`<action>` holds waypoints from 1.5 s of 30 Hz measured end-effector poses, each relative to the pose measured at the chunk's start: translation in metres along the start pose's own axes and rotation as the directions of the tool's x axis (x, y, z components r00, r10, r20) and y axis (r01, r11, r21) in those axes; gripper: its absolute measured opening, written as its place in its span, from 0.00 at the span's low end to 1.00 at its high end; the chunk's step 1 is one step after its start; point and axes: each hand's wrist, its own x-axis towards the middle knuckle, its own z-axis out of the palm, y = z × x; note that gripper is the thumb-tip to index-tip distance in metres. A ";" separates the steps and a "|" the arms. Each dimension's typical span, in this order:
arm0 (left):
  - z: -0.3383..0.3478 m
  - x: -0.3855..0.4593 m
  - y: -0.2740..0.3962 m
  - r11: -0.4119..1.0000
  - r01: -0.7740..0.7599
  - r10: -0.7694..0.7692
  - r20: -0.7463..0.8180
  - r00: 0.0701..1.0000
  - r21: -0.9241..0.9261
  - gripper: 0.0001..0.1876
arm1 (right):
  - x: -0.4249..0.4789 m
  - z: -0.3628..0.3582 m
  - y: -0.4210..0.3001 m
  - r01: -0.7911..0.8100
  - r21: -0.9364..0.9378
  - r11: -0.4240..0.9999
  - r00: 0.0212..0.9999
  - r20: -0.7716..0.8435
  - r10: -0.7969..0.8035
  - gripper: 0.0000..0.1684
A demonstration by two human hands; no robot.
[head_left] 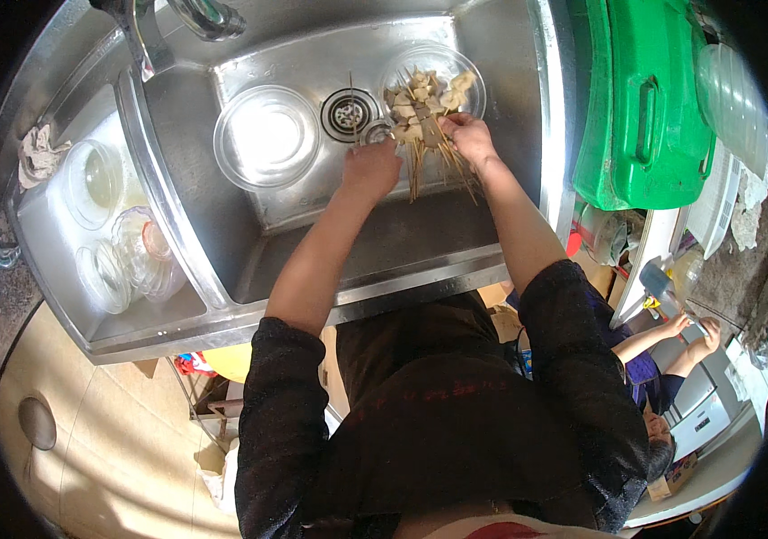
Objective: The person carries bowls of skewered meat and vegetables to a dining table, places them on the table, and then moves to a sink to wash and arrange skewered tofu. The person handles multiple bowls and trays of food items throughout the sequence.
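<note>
Several skewers of pale and greyish pieces of food lie in a clear round plastic bowl at the right of the steel sink, their bamboo sticks pointing towards me. My right hand pinches some of these skewers at the bowl's near right edge. Just left of the bowl is my left hand, its fingers curled around a thin bamboo stick that stands out beyond them over the drain. A small clear round object lies by its fingertips. Farther left, an identical-looking clear bowl rests on the sink floor.
The drain lies between the bowls. A faucet hangs over the far side. Clear bowls fill the left basin beyond a steel divider. A green plastic bin stands right of the sink. Another person works at the far right.
</note>
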 end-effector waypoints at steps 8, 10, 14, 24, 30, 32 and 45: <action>0.016 -0.003 0.002 0.986 -0.108 0.165 -0.592 0.789 0.130 0.19 | -0.013 -0.015 0.003 0.291 0.031 0.956 0.928 -0.252 -0.274 0.05; 0.000 -0.005 0.009 0.954 -0.271 0.145 -0.589 0.795 -0.131 0.19 | -0.033 -0.017 -0.014 0.356 0.136 0.925 0.917 -0.239 -0.318 0.03; -0.001 0.000 0.017 0.250 -0.186 -0.048 -0.204 0.978 -0.950 0.17 | -0.082 0.002 -0.024 0.438 0.223 0.871 0.870 0.140 -0.474 0.04; -0.020 -0.026 -0.017 -0.229 0.058 -0.156 0.096 0.983 -0.972 0.18 | -0.035 -0.003 -0.002 0.347 -0.824 0.448 0.915 0.193 -0.354 0.14; -0.013 -0.029 -0.012 -0.425 0.124 -0.067 0.168 0.984 -0.897 0.14 | -0.041 -0.017 -0.011 0.211 -0.491 0.845 0.974 0.035 -0.223 0.17; -0.014 -0.031 0.002 -0.381 0.146 -0.104 0.199 0.974 -0.913 0.13 | -0.043 -0.014 -0.008 0.227 -0.648 0.727 0.973 0.121 -0.196 0.17; -0.003 -0.043 0.030 -0.239 0.181 -0.151 0.220 0.964 -0.954 0.14 | -0.085 0.005 -0.033 0.071 0.267 0.961 0.909 0.380 -0.172 0.08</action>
